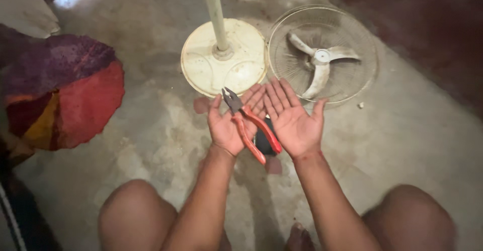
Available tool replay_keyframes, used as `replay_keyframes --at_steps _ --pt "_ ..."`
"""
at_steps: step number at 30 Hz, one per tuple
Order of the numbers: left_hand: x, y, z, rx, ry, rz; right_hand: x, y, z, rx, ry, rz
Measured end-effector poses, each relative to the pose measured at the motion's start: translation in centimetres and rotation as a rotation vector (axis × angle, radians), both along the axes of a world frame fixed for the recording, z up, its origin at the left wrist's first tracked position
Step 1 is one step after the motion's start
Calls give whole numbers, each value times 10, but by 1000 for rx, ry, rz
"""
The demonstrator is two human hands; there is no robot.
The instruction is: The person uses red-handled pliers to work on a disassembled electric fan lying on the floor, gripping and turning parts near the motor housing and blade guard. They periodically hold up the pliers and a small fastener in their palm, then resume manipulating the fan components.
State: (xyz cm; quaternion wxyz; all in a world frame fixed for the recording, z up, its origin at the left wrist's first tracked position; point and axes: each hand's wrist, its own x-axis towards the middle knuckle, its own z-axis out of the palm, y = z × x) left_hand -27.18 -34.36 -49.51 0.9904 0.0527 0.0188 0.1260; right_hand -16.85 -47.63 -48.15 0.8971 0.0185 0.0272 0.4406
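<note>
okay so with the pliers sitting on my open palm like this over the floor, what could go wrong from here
1. The pliers lie loose across the open left hand, with no fingers closed on them, so they could slide off onto the concrete floor.
2. Their red handles hang past the palm toward a dark object below and might strike it if they fall.
3. The right hand is open and empty beside them, so it may be slow to catch a slip.
</note>
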Motion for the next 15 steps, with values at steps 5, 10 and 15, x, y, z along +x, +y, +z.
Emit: replay_keyframes --at_steps 5,10,15 --pt "0 2 92 -1 -46 21 -1 5 89 -53 -14 -13" --pt "-13 -1 217 5 39 24 -10 1 215 -112 -52 9" --pt "-28 -4 347 -40 41 23 -28 1 347 -265 -29 -1"
